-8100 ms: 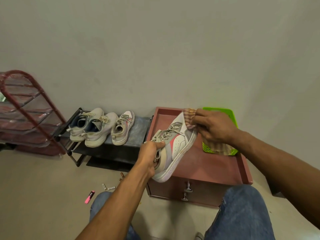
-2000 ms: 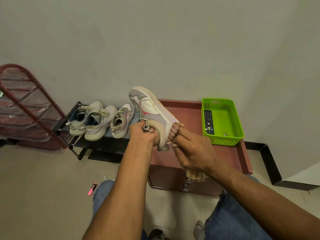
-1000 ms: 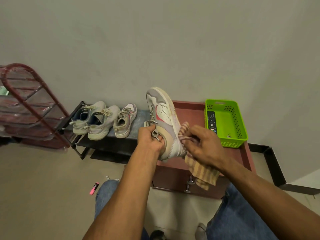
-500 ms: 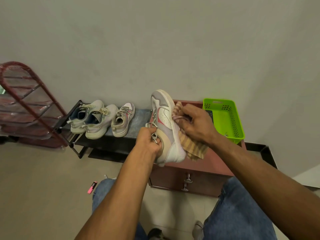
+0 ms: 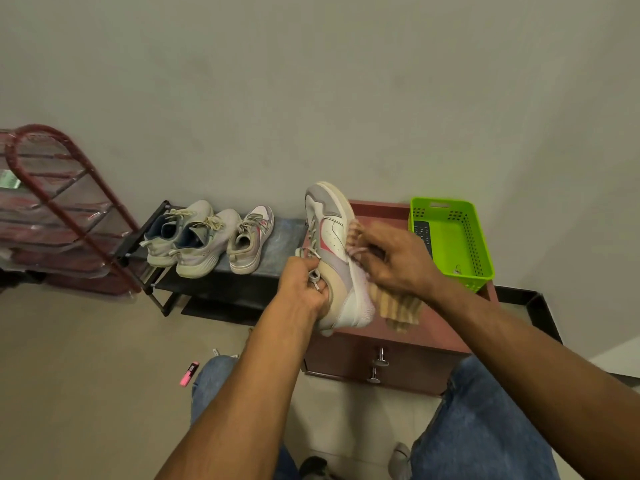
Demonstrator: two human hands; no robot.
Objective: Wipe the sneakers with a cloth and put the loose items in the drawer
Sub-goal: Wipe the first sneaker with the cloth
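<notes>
My left hand (image 5: 303,289) grips a white, grey and pink sneaker (image 5: 334,251) by its heel and holds it toe-up over the brown drawer unit (image 5: 398,362). My right hand (image 5: 394,261) holds a striped tan cloth (image 5: 398,306) bunched against the sneaker's right side. Three more pale sneakers (image 5: 204,237) stand in a row on the low black rack (image 5: 221,289) to the left. The drawer front with two metal knobs (image 5: 377,365) is closed.
A green plastic basket (image 5: 453,240) with a black remote (image 5: 423,235) sits on the drawer unit's top at the right. A pink highlighter (image 5: 189,373) and small bits lie on the floor by my left knee. A red wire rack (image 5: 52,209) stands far left.
My right hand has slid the cloth down the sneaker's right side from the upper part toward the middle. The left hand keeps the shoe toe-up, barely moved.
</notes>
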